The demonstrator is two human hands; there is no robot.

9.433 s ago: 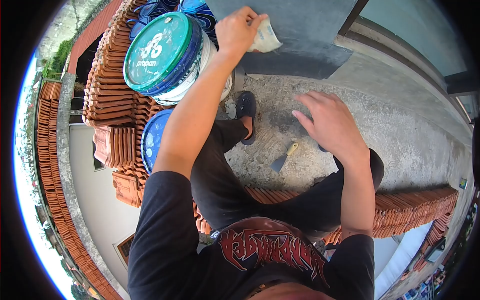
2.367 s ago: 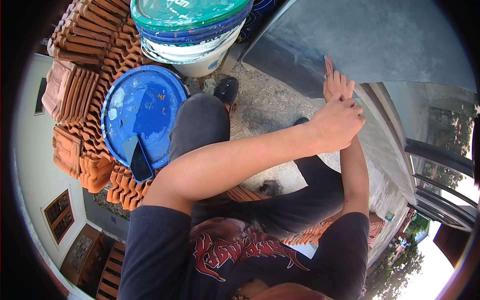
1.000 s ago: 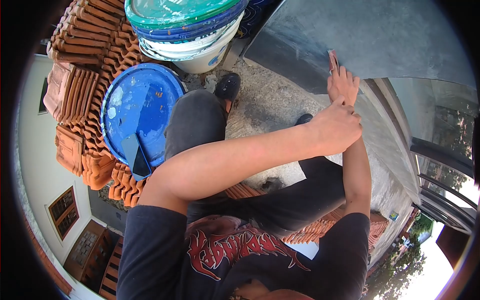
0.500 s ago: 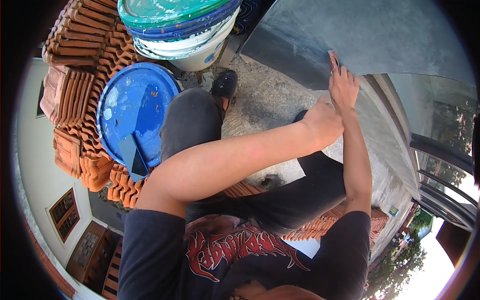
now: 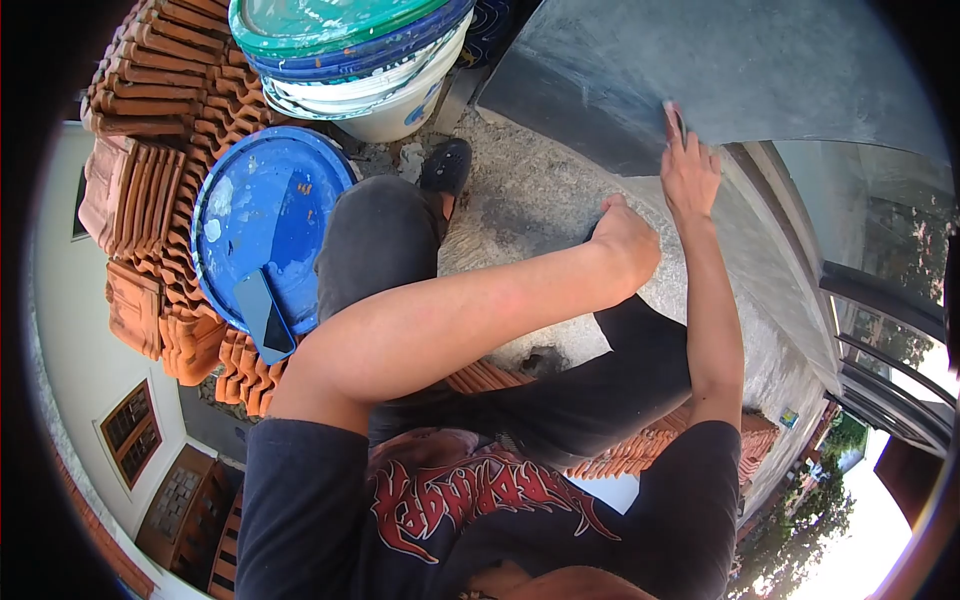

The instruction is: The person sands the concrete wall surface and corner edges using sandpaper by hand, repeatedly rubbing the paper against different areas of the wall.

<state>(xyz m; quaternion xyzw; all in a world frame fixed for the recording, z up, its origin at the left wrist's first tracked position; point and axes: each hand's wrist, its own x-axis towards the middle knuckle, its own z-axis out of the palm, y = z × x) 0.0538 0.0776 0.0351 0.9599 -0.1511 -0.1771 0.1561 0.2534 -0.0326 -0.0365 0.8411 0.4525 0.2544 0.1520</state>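
Note:
My right hand (image 5: 690, 175) is closed on a folded reddish-brown piece of sandpaper (image 5: 672, 120), pressed against the lower part of a smooth dark grey wall surface (image 5: 740, 70). My left hand (image 5: 628, 240) hovers over my lower leg, left of the right wrist and apart from it. Its fingers are curled under with the thumb on top; whatever may be inside the fist is hidden. Faint lighter streaks show on the grey surface to the left of the sandpaper.
A blue paint-spotted lid (image 5: 265, 215) carries a phone (image 5: 263, 317) at my left. Beyond it stands a white bucket (image 5: 400, 115) under stacked lids. Orange roof tiles (image 5: 140, 190) are piled on the left. Rough concrete floor (image 5: 510, 200) lies below; glass panes (image 5: 870, 190) are at right.
My left hand has moved left, away from the right wrist. My right hand has shifted slightly to the right along the grey surface, with the sandpaper still in it.

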